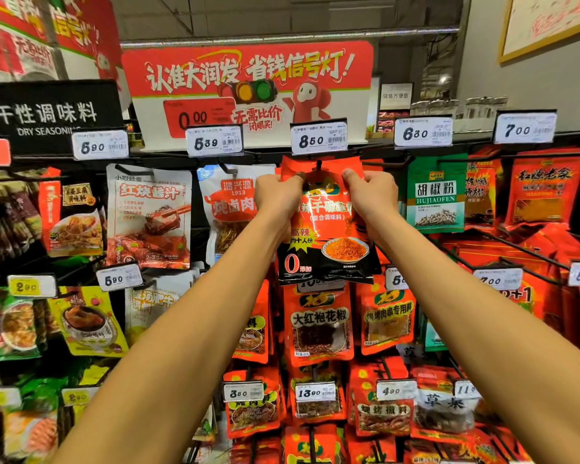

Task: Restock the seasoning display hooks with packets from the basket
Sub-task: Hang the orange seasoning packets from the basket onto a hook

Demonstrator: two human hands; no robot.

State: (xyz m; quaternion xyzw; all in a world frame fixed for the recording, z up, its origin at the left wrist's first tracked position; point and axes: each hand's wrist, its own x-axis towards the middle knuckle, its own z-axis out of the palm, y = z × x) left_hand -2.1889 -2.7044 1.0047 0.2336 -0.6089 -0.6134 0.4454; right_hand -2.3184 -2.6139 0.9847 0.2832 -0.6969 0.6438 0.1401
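You have both arms raised to the top row of the display. Your left hand (277,195) pinches the upper left edge of a glossy red-and-black seasoning packet (327,226) printed with a bowl of orange powder, fingers curled round the foil, thumb on the front. Your right hand (370,192) grips the upper right edge the same way. The packet's hang hole sits at the tip of the black wire hook (318,165) directly beneath the white price tag reading 8.50 (318,139); whether the hook has passed through the hole, you cannot tell from here. More red packets of the same kind hang behind it on that hook.

To the left, a white pouch showing braised ribs (149,217) hangs on its own hook, and to the right a green-and-white pepper powder packet (436,195) hangs under the 6.30 tag (423,132). Below your packet, a red pouch with a clear window of dark peppercorns (318,324) fills the next row. A red promotional sign (248,92) stands above the rack.
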